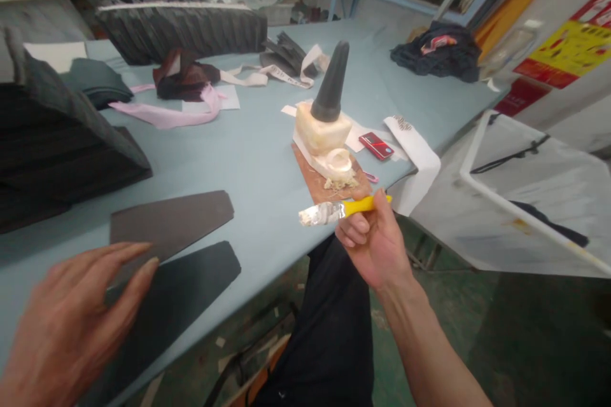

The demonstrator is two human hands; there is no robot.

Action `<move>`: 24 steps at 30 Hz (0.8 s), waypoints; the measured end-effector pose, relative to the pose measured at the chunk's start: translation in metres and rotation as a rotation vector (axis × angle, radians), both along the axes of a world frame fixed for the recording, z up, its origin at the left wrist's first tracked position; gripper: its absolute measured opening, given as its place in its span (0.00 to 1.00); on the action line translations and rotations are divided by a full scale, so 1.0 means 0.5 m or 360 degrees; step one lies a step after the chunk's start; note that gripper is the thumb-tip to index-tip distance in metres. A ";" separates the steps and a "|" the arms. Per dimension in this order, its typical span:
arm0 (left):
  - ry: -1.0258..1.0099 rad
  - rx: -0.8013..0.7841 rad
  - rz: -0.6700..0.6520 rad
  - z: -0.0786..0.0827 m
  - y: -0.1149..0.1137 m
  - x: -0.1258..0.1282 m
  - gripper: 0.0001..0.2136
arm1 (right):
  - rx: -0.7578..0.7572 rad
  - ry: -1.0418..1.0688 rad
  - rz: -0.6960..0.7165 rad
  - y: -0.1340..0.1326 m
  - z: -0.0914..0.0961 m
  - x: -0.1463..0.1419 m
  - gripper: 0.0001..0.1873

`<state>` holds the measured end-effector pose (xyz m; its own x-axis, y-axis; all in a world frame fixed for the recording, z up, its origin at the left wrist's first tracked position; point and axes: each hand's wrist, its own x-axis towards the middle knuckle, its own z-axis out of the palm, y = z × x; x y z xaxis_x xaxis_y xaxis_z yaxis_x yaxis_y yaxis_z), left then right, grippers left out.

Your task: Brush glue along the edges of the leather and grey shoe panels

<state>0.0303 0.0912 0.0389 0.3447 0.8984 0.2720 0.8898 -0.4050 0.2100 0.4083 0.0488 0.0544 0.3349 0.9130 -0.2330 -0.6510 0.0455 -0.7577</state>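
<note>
My right hand is closed around the yellow handle of a paintbrush; its whitish, crusted bristles point left over the table's front edge. My left hand has its fingers stretched out, thumb apart, over two dark flat pieces. One is a brownish-grey piece, touched or nearly touched by the fingertips. Below it lies a blackish piece, partly hidden by the hand. Beyond the brush stands a cream-coloured pot with a black cone-shaped top, on a brown board with dried crumbs.
Stacks of dark pieces stand at the left and back of the blue-green table. Pink cloth strips, a red box and dark cloth lie on it. A white bin stands at the right.
</note>
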 end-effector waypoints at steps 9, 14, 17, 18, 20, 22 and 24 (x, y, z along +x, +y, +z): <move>-0.0862 -0.0457 -0.0086 0.095 -0.093 0.222 0.09 | -0.0226 0.0287 0.0149 -0.034 0.000 -0.062 0.24; -0.1138 -0.0731 -0.0193 0.113 -0.108 0.284 0.03 | -0.0316 0.0314 0.0260 -0.061 -0.019 -0.096 0.27; -0.1147 -0.0760 -0.0194 0.110 -0.119 0.280 0.04 | -0.0381 0.0305 0.0298 -0.069 -0.027 -0.114 0.26; -0.1147 -0.0748 -0.0197 0.108 -0.123 0.276 0.05 | -0.0397 0.0301 0.0304 -0.071 -0.029 -0.119 0.26; -0.1137 -0.0687 -0.0215 0.103 -0.130 0.267 0.06 | -0.0417 0.0293 0.0318 -0.072 -0.034 -0.128 0.25; -0.1107 -0.0606 -0.0231 0.099 -0.136 0.259 0.06 | -0.0432 0.0287 0.0341 -0.073 -0.038 -0.135 0.24; -0.1063 -0.0532 -0.0245 0.096 -0.141 0.251 0.06 | -0.0451 0.0284 0.0357 -0.073 -0.040 -0.142 0.24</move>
